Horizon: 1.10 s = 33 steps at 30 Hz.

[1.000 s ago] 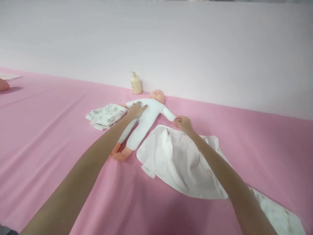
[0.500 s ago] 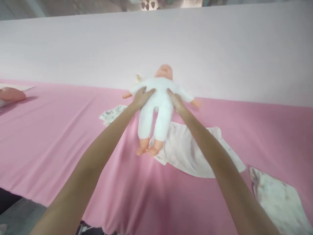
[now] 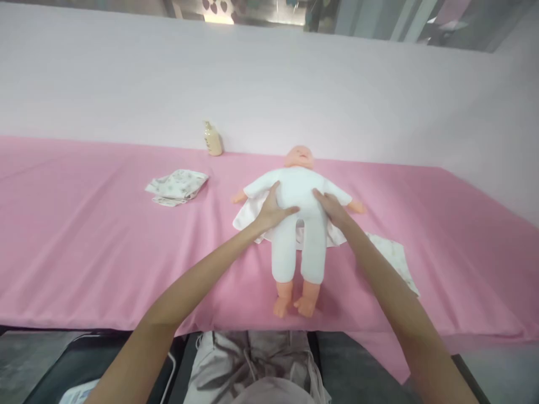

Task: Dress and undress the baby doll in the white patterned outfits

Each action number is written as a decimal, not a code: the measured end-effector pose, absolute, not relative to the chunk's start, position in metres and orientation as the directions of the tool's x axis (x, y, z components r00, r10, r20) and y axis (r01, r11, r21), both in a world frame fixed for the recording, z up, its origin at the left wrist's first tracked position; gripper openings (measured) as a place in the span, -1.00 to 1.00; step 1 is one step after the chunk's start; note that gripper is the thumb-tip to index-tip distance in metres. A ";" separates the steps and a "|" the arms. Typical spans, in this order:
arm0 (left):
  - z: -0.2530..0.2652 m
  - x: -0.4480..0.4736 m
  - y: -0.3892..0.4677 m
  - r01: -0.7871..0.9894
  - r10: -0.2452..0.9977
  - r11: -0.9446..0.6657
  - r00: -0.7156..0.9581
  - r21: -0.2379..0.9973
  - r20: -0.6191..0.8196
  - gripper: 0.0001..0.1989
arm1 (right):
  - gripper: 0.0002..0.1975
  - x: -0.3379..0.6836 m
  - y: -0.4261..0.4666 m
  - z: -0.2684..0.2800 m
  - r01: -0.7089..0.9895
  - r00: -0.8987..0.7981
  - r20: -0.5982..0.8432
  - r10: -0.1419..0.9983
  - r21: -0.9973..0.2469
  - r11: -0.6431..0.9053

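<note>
1. The baby doll (image 3: 301, 188), in a white bodysuit, lies face up over a pale garment (image 3: 246, 214) on the pink-covered desk (image 3: 105, 241), head toward the white wall (image 3: 261, 84) and feet toward the front edge.
2. The left hand (image 3: 273, 213) has hold of one side of the doll's torso, thumb across the front and index finger stretched toward the chest.
3. The right hand (image 3: 334, 209) clasps the other side, partly curled, some of its fingers hidden.
4. A folded patterned cloth (image 3: 179, 185) lies to the left, well apart from the doll; a cream pump bottle (image 3: 213, 142) stands upright near the wall.
5. Another patterned cloth (image 3: 393, 255) lies to the right, partly behind the right forearm.
</note>
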State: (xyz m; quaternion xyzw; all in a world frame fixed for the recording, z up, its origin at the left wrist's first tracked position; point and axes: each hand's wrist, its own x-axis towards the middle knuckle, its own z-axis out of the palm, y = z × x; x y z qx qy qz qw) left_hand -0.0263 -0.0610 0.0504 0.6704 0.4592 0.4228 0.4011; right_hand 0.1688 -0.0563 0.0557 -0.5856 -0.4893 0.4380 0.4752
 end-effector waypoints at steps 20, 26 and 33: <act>-0.017 -0.023 -0.060 0.198 0.968 -0.090 0.248 0.976 0.039 0.00 | -0.53 0.177 -0.045 0.009 0.715 0.219 0.036 0.975 -0.685 -0.135; -0.026 -0.031 -0.062 0.176 0.945 -0.158 0.312 0.972 0.098 -0.10 | -0.56 0.164 -0.047 0.015 0.888 0.208 0.227 0.951 -0.451 -0.087; -0.028 -0.029 -0.064 0.068 0.948 -0.223 0.247 0.973 0.200 -0.24 | -0.53 0.078 0.000 0.025 0.857 -0.480 0.313 0.819 -0.033 0.515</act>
